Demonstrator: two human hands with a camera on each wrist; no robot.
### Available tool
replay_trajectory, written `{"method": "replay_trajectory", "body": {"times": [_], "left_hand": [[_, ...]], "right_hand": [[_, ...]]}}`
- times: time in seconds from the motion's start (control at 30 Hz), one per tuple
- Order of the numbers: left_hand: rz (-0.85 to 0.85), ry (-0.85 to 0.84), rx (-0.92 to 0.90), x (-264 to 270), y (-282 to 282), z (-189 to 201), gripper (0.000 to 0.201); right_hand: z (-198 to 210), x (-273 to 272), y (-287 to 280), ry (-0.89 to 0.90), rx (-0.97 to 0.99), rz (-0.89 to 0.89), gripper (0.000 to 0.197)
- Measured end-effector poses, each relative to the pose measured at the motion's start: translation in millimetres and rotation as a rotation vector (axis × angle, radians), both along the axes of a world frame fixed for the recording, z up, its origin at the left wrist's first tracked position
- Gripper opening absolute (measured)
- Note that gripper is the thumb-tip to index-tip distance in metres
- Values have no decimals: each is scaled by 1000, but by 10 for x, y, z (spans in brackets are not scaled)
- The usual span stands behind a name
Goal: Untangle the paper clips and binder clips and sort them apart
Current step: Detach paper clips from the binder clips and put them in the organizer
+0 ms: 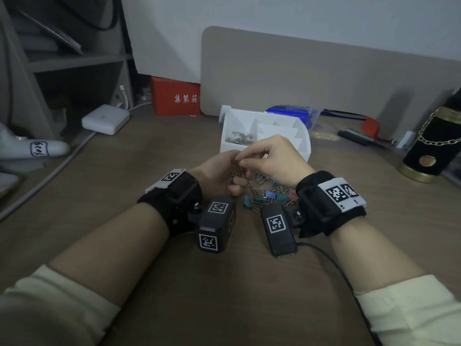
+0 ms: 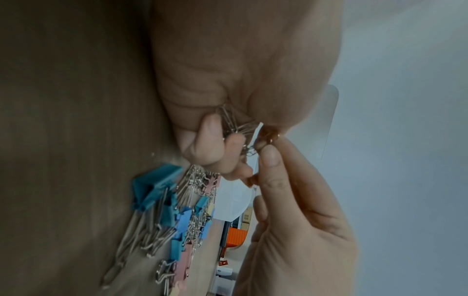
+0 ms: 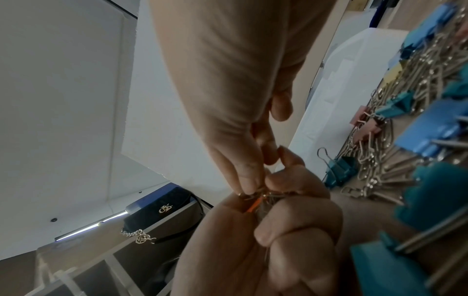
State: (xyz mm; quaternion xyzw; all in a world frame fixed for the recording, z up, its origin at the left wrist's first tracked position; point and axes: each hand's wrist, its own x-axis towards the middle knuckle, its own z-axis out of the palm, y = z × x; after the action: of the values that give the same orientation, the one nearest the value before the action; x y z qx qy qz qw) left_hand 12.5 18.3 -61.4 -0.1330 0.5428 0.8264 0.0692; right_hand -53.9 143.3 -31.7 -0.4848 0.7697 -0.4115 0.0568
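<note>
Over the table's middle my left hand (image 1: 230, 182) grips a small tangled bunch of silver paper clips (image 2: 231, 122), fingers curled round it. My right hand (image 1: 243, 162) reaches in from the right, and its fingertips (image 3: 249, 188) pinch one clip at the top of that bunch (image 2: 262, 140). Under and right of the hands lies a mixed pile (image 1: 269, 194) of teal, blue and pink binder clips (image 2: 152, 192) tangled with loose paper clips (image 3: 375, 166). Behind the hands stands a white divided organizer (image 1: 303, 143); its left compartment holds sorted paper clips (image 1: 240, 139).
A red box (image 1: 175, 96) and a white adapter (image 1: 106, 119) with its cable sit at the back left. Along the back right are a blue pouch (image 1: 290, 113), pens and a black-and-gold cylinder (image 1: 435, 143). A beige board (image 1: 324, 78) leans on the wall.
</note>
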Motion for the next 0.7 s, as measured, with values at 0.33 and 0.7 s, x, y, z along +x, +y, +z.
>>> {"method": "replay_trajectory", "body": {"times": [0.33,0.7], "left_hand": [[233,-52,119,-15,-52,-21,37],[196,-65,152,-1,-38,-17,38]], "right_hand": [[-40,-126,17,91,195,-161,6],[38,-56,81,146,615,-96,40]]}}
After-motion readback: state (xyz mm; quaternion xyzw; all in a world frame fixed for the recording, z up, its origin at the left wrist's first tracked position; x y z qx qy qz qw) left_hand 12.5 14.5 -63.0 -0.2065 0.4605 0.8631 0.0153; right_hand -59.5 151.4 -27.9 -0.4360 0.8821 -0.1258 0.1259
